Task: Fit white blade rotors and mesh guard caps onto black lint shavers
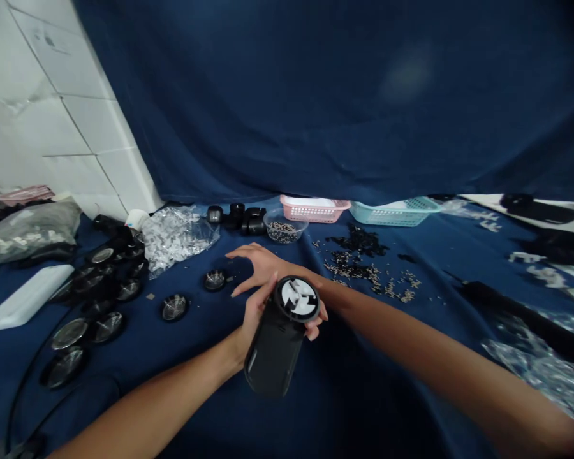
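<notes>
My left hand (254, 315) is wrapped round a black fabric shaver (273, 354), tilted with its round head up. A white three-armed piece (299, 298) sits inside the open black ring of that head. Crossing over behind the shaver, my right hand (261, 262) reaches leftward with thumb and fingers spread and nothing in it. Nearest to its fingertips lies a round black-rimmed mesh cap (215, 280) on the blue cloth. A second mesh cap (175, 307) rests farther left.
Several more mesh caps (108, 326) pile up left, beside a white box (27, 297) and a bag of clear parts (175, 239). Behind stand a bowl of screws (283, 234), a pink basket (316, 210) and a teal basket (397, 213). Loose screws (363, 271) and a black power screwdriver (516, 312) lie right.
</notes>
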`<state>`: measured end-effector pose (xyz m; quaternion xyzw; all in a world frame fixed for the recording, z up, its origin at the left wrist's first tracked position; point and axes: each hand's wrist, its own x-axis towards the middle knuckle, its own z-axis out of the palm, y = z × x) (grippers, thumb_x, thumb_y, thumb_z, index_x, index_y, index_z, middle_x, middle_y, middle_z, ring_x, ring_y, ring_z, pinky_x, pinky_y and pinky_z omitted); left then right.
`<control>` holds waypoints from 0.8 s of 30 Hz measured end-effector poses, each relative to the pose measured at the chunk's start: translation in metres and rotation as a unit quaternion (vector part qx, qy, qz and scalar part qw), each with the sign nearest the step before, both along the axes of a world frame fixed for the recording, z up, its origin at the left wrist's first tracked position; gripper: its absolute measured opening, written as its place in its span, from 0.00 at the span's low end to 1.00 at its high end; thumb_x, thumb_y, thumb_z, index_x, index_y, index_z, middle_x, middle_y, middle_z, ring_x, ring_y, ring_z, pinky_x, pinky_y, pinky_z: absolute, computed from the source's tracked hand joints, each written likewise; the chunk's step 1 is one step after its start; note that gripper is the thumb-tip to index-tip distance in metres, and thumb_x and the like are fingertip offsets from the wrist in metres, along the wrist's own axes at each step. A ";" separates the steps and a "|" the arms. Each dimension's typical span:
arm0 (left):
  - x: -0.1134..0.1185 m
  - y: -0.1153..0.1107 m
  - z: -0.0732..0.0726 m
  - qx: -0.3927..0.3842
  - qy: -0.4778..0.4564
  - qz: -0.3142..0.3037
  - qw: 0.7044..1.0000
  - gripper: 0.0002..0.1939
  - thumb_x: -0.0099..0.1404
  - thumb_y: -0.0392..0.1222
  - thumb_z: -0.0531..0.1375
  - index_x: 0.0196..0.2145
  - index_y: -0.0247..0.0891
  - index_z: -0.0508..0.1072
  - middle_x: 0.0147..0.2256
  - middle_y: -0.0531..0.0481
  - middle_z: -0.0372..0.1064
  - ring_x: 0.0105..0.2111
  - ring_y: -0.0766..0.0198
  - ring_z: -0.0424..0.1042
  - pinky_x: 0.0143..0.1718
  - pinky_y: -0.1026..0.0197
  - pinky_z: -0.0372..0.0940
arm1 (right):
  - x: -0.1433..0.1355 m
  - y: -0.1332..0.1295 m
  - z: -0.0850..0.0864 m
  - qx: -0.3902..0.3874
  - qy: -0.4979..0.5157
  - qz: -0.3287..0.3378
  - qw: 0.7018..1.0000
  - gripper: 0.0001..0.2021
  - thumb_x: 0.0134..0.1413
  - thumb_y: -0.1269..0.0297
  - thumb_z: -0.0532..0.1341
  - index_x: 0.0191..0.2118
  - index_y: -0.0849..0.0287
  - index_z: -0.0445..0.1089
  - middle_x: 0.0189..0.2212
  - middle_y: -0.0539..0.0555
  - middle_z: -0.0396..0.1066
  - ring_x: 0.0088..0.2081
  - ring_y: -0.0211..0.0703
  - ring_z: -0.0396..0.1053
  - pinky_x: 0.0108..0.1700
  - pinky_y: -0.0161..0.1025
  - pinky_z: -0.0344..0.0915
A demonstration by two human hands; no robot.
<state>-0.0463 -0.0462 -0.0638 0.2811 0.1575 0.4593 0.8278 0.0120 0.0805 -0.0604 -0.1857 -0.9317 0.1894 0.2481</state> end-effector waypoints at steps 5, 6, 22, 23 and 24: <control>-0.004 0.001 -0.009 0.010 0.017 -0.025 0.999 0.31 0.62 0.62 0.57 0.48 0.32 0.77 0.31 0.39 0.76 0.28 0.54 0.74 0.27 0.59 0.64 | -0.052 -0.001 -0.005 -0.008 -0.027 0.048 0.998 0.12 0.66 0.59 0.62 0.52 0.56 0.72 0.53 0.57 0.71 0.52 0.49 0.71 0.54 0.51 0.69; -0.004 0.001 -0.010 0.012 0.017 -0.031 0.999 0.31 0.62 0.62 0.56 0.47 0.32 0.77 0.31 0.39 0.75 0.28 0.54 0.74 0.27 0.59 0.63 | -0.056 -0.003 -0.006 -0.015 -0.024 0.052 0.998 0.12 0.66 0.59 0.62 0.51 0.57 0.72 0.52 0.57 0.71 0.51 0.48 0.72 0.53 0.51 0.70; -0.001 0.008 0.004 -0.063 -0.020 -0.003 0.998 0.23 0.65 0.54 0.61 0.41 0.28 0.79 0.31 0.40 0.75 0.26 0.65 0.71 0.27 0.67 0.66 | 0.178 -0.046 0.017 -0.225 0.226 -0.143 0.937 0.22 0.54 0.56 0.70 0.52 0.56 0.70 0.50 0.59 0.75 0.51 0.51 0.75 0.55 0.52 0.71; -0.001 0.008 0.004 -0.068 -0.015 0.000 0.998 0.23 0.65 0.54 0.61 0.41 0.27 0.79 0.32 0.39 0.75 0.27 0.64 0.71 0.27 0.66 0.66 | 0.191 -0.056 0.016 -0.230 0.232 -0.160 0.931 0.22 0.55 0.56 0.69 0.52 0.56 0.70 0.50 0.60 0.76 0.51 0.52 0.75 0.54 0.52 0.71; 0.000 0.008 0.004 -0.073 -0.010 0.005 0.997 0.22 0.66 0.53 0.60 0.41 0.27 0.79 0.32 0.39 0.75 0.27 0.64 0.71 0.27 0.66 0.66 | 0.200 -0.066 0.014 -0.235 0.239 -0.172 0.926 0.21 0.56 0.56 0.69 0.53 0.56 0.69 0.51 0.60 0.75 0.52 0.53 0.75 0.54 0.52 0.72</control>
